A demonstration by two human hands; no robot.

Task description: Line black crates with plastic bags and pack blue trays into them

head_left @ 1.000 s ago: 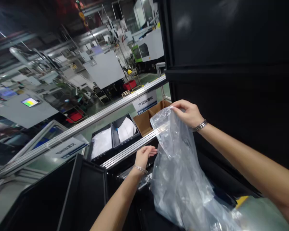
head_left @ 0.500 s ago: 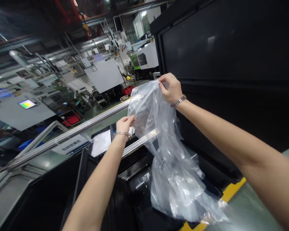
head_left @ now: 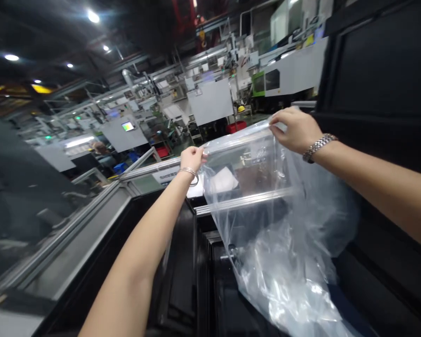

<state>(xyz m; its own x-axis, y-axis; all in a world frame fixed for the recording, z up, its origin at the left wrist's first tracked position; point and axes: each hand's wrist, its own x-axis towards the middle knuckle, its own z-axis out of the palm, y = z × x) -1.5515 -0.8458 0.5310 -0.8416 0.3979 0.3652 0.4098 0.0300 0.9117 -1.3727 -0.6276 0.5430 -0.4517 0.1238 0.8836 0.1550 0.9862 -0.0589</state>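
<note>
A large clear plastic bag (head_left: 284, 262) hangs between my two hands, its upper edge pulled nearly straight. My left hand (head_left: 192, 159), with thin bangles at the wrist, pinches the left corner of that edge. On the right, my right hand (head_left: 296, 130) pinches the edge between thumb and fingertips; a metal watch (head_left: 318, 146) circles that wrist. The lower part of the bag lies crumpled and shiny over dark surfaces below. Through the film I can see a metal rail and a white sheet (head_left: 223, 180).
Black bins or panels (head_left: 175, 271) stand below my left arm. A tall black panel (head_left: 382, 75) rises at the right. An aluminium frame (head_left: 91, 224) runs along the left. Machines with white panels (head_left: 210, 102) and a red bin (head_left: 235, 127) stand farther back.
My hands have moved apart, spreading the bag's upper edge from a bunched state to a wide, taut line. The view has swung left, so the background sits farther right.
</note>
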